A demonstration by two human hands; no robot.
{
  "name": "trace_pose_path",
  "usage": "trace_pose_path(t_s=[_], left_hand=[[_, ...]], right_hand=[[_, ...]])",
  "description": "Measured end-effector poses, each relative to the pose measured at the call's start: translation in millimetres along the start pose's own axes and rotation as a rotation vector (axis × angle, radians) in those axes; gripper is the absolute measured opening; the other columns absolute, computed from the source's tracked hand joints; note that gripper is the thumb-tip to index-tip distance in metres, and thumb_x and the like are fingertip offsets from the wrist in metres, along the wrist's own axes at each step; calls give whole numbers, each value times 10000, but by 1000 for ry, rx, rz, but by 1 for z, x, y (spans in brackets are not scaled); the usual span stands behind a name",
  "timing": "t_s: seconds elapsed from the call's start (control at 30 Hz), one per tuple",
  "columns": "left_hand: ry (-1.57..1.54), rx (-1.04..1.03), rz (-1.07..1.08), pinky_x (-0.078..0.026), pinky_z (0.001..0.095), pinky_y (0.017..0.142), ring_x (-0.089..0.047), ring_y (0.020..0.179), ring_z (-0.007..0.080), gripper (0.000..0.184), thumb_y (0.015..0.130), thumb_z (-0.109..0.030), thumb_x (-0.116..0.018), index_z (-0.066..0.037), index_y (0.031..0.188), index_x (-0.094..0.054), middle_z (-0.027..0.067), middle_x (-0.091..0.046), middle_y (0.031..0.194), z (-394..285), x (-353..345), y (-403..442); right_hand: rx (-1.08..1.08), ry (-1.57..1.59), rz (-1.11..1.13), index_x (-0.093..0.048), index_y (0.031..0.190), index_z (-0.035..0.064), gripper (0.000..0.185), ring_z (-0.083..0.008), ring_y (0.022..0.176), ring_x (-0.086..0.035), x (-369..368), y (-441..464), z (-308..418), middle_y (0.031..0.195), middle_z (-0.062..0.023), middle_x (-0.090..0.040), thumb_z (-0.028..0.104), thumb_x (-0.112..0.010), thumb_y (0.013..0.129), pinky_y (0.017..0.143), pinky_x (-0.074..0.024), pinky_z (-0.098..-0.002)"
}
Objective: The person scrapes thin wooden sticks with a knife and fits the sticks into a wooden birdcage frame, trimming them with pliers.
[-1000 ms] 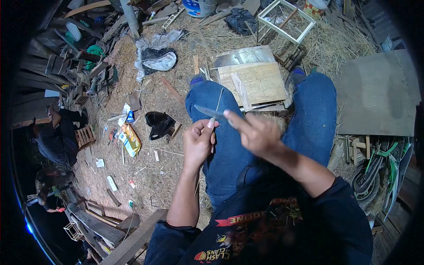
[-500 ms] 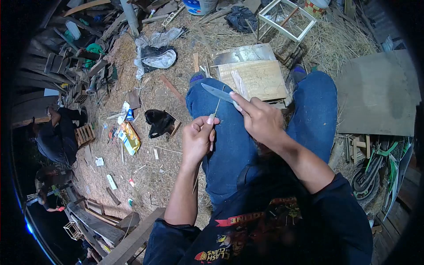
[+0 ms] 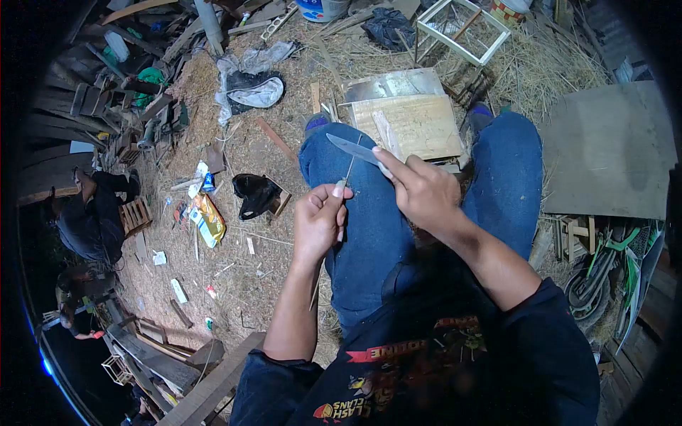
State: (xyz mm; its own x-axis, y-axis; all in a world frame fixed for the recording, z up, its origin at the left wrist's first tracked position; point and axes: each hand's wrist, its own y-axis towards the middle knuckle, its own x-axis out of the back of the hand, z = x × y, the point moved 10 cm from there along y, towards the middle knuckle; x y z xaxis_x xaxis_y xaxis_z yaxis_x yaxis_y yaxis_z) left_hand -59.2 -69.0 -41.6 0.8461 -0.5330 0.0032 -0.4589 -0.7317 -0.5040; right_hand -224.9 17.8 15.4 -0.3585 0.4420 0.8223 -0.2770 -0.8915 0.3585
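Spreading through the middle, blue jeans (image 3: pixel 373 241) lie underneath. The right grip (image 3: pixel 430 192) and left grip (image 3: pixel 320 221) are both clamped: one around a knife (image 3: pixel 344 145), the other pinching a thin strip (image 3: pixel 351 167), which the blade visually crosses above the left knee.

Brown floor (image 3: pixel 263 312) all messy with bits, dry straw (image 3: pixel 561 67) at the top right, big grey board (image 3: pixel 611 149) on the right, green bike (image 3: pixel 591 284) below it, old planks (image 3: pixel 53 121) on the left, dark edges, little blue light (image 3: pixel 47 366) low on the left.
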Motion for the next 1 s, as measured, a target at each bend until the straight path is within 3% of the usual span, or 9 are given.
trace_pose_path(t_s=[0.1, 0.17, 0.23, 0.33, 0.53, 0.63, 0.7, 0.87, 1.0], left_hand=[[-18, -28, 8, -319, 236, 383, -429, 414, 64, 274, 1073, -243, -605, 8, 1005, -690, -23, -527, 588, 2, 1, 4], [44, -44, 7, -337, 236, 396, -444, 422, 64, 287, 1071, -261, -613, 9, 1024, -698, -22, -547, 596, 1, 3, 4], [67, -32, -5, -349, 236, 406, -456, 429, 64, 288, 1066, -265, -625, 8, 1021, -706, -19, -562, 602, -6, 2, -5], [149, -9, -10, -366, 235, 424, -478, 442, 65, 287, 1055, -269, -649, 4, 1001, -720, -12, -590, 611, -2, 13, -17], [161, -63, -65, -343, 218, 443, -483, 469, 44, 246, 1037, -236, -686, -9, 955, -735, -15, -607, 618, 7, 18, -26], [244, -140, -100, -385, 231, 495, -526, 548, 46, 231, 1040, -177, -668, 37, 975, -730, 7, -625, 653, 3, 17, -25], [229, -203, -124, -346, 219, 464, -498, 521, 29, 224, 1034, -194, -686, 5, 943, -734, -20, -622, 653, 5, 17, -25], [356, -309, -145, -359, 233, 502, -498, 566, 33, 209, 1033, -163, -682, 23, 952, -729, -29, -606, 671, -1, 16, -26], [320, -272, -141, -353, 236, 510, -477, 571, 36, 201, 1031, -145, -680, 30, 942, -722, -36, -587, 675, 0, 15, -25]], right_hand=[[28, -29, 64, -683, 1380, 286, 469, -215, 544, -628, -2, -6, 8, 742, -35, -603, 190, -688, 921, 448, -508, -384], [70, 62, 1, -718, 1347, 280, 478, -244, 514, -583, 3, -7, 13, 676, -51, -558, 146, -716, 888, 463, -460, -409], [54, 55, 18, -712, 1354, 278, 488, -241, 536, -594, 0, -4, 9, 689, -56, -561, 148, -721, 884, 483, -471, -404], [22, 1, 79, -650, 1424, 302, 548, -234, 593, -666, -5, 0, 2, 762, -43, -613, 185, -704, 891, 500, -538, -382], [39, -29, -8, -701, 1368, 280, 494, -223, 534, -591, 3, 2, 11, 703, -39, -562, 152, -709, 891, 494, -486, -374], [139, -89, 10, -707, 1358, 281, 481, -208, 523, -578, 8, -6, 27, 697, -31, -553, 166, -708, 891, 483, -476, -371], [132, -157, -29, -710, 1355, 272, 498, -199, 507, -562, 15, 0, 20, 686, -25, -531, 156, -726, 871, 464, -462, -368], [147, -53, -1, -738, 1308, 251, 387, -198, 487, -561, 9, -13, 26, 641, -30, -520, 174, -712, 929, 440, -457, -364], [122, -46, 5, -686, 1378, 284, 505, -181, 494, -582, 5, -5, 15, 686, -7, -537, 194, -714, 882, 427, -486, -352]])
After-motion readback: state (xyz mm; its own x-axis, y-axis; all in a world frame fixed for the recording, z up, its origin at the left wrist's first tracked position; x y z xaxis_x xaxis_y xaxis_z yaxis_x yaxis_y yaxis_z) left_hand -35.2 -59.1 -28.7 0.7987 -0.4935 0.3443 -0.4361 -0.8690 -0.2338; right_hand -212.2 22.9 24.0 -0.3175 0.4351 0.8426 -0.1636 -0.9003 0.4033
